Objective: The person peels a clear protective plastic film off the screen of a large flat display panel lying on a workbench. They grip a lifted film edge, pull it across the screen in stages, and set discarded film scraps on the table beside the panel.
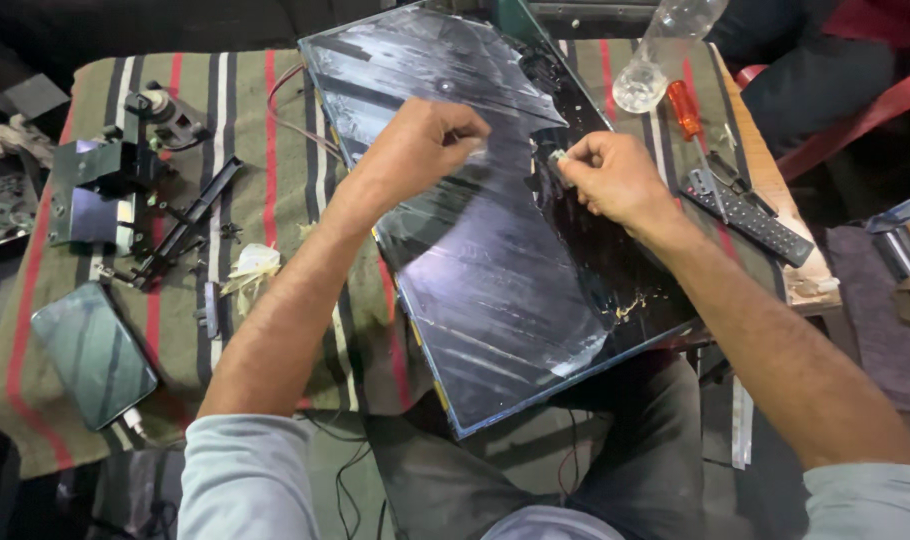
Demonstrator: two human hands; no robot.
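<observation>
Pinching the clear film (495, 250) at mid-frame, the left hand (420, 150) is closed on it over the display panel (575, 300). The right hand (615, 180) grips a small pale wad (558, 158) just beside it.

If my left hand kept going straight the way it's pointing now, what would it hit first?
Most likely the right hand: the left hand points rightward across the glossy panel, with only a small gap between them. Depth is hard to judge.

A green cloth (275, 200) with red, white and black stripes; an orange-handled screwdriver (686, 110).
</observation>
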